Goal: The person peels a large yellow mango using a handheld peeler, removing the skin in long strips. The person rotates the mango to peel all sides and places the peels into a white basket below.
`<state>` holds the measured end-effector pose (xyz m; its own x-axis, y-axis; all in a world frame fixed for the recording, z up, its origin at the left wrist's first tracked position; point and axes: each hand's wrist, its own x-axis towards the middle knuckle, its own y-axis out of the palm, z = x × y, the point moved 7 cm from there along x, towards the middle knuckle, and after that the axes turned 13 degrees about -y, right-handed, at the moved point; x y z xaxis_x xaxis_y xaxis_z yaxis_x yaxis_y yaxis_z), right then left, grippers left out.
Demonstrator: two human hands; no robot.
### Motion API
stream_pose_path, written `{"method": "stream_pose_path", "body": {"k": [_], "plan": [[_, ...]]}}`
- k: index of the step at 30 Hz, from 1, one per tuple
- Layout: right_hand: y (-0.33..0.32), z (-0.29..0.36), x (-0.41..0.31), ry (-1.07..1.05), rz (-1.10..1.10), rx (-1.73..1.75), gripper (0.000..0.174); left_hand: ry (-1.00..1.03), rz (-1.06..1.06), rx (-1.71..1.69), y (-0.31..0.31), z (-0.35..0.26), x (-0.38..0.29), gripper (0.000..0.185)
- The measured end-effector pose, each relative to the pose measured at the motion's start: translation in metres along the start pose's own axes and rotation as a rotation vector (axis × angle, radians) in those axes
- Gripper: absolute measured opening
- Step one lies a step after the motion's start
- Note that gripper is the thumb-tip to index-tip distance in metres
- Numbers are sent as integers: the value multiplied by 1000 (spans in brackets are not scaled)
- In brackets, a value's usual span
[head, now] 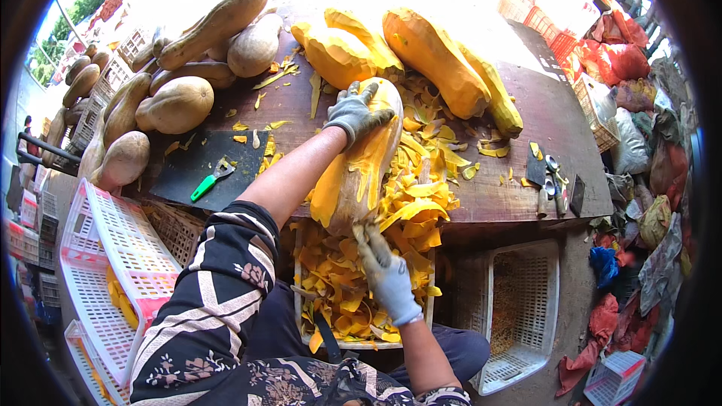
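Observation:
A partly peeled butternut-type squash [364,180] lies lengthwise before me, its near end at the table edge. Skin remains in tan patches between orange peeled strips. My left hand [358,113], in a grey work glove, grips its far part from above. At the near end is my right hand [383,273], also gloved, its fingers curled by the squash's tip. Blur hides whether a tool sits between those fingers. Orange peelings [417,197] heap to the right of the squash. More fill the plastic crate [431,316] below, between my legs.
Peeled squashes [434,62] lie at the back, unpeeled squashes [175,104] on the left. A green-handled peeler [212,179] rests on a black mat [169,172]. Small metal tools [553,183] lie at the right edge. Plastic crates [127,254] stand left, another crate [522,304] right.

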<state>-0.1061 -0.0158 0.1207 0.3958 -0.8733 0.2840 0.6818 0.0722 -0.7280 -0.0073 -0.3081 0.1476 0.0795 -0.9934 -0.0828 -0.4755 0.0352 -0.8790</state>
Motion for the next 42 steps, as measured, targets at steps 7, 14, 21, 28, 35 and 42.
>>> {"method": "stream_pose_path", "body": {"k": [7,14,21,28,35,42], "plan": [[-33,-46,100,-112,15,-333,38,20,13,18,5,-28,-13,83],[26,29,-60,-261,91,-52,60,-42,-3,14,-2,-6,-6,80],[-29,-53,75,-169,-9,-249,42,-29,33,54,6,-27,-13,78],[47,8,-77,-14,434,132,55,-44,24,32,-2,-4,-10,76],[-53,-2,60,-211,274,-441,48,591,217,271,15,-60,-8,51],[-42,-27,156,243,348,-345,44,725,160,226,13,-57,-5,33]]}}
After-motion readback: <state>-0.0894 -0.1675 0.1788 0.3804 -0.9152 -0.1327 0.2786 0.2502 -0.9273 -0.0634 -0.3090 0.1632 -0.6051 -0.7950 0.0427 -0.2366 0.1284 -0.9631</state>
